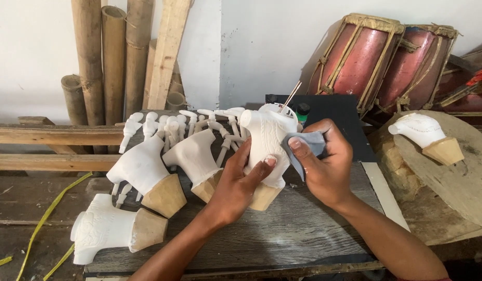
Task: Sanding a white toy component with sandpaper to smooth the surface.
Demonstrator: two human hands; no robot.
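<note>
On grey board — chalky torso [267,140], gritty sandpaper [306,143].

The near edge of the board [282,244] is left bare, so free passage is offered there. The left side is blocked by three white torsos [142,171], and the far edge by a row of white limbs [199,122]. Toward the far right corner, room is taken by a dark sheet [334,112].
</note>
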